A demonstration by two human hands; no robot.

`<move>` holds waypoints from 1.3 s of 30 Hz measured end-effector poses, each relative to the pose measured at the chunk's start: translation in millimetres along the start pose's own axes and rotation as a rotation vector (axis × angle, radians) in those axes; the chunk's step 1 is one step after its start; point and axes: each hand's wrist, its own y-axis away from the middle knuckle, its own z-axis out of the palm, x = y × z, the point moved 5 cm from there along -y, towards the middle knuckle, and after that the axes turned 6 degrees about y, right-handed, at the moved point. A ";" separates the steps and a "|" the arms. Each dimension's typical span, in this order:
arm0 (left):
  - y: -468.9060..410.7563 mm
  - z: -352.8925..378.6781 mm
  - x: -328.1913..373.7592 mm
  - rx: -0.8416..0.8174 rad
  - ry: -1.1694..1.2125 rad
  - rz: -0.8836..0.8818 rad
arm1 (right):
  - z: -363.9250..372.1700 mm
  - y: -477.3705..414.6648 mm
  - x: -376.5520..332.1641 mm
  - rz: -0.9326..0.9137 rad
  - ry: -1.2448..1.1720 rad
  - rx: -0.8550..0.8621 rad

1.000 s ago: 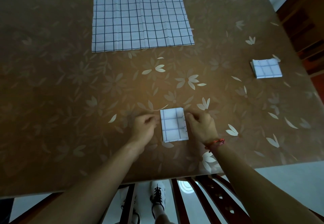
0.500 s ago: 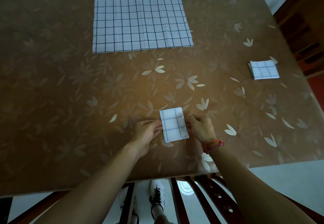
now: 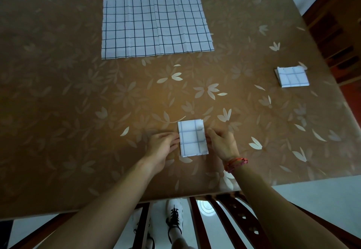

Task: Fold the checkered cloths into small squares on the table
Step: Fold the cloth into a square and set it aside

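Observation:
A small folded checkered cloth [image 3: 192, 138] lies near the front of the brown flower-patterned table [image 3: 78, 102]. My left hand [image 3: 161, 146] touches its left edge with the fingertips. On the other side, my right hand [image 3: 221, 143] touches the right edge, a red bracelet on its wrist. Both hands flank the cloth with fingers loosely extended; neither lifts it. A stack of large unfolded checkered cloths [image 3: 154, 25] lies flat at the far middle. A small pile of folded squares [image 3: 292, 76] rests at the right.
A dark wooden chair back [image 3: 220, 219] sits just under the table's front edge, with my shoes [image 3: 174, 217] on the pale floor below. Dark wooden furniture [image 3: 336, 28] stands off the table's right side. A pale wall runs behind the far edge.
Both hands slid slightly along the small cloth's sides; the left fingers straightened against its left edge. The cloth stayed in place.

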 end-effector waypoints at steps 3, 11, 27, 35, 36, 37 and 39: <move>-0.1 -0.7 0.9 0.000 -0.003 0.012 | -0.2 -0.6 1.1 0.005 0.011 0.006; 8.6 -13.6 11.9 0.001 -0.083 0.094 | -3.3 4.1 -4.6 -0.049 0.075 0.024; 84.3 -96.8 87.8 0.032 -0.568 0.530 | 23.2 62.2 -87.2 -0.224 0.182 0.027; 102.4 -141.3 125.6 0.148 -1.111 0.740 | 47.1 79.7 -144.2 -0.389 0.358 0.034; 104.3 -144.1 130.6 0.164 -1.151 0.765 | 49.3 79.9 -149.5 -0.402 0.387 0.034; 106.2 -147.9 136.4 0.189 -1.183 0.796 | 52.1 80.5 -155.5 -0.417 0.419 0.034; 107.5 -155.9 148.0 0.263 -1.256 0.837 | 55.9 80.4 -167.8 -0.452 0.488 0.039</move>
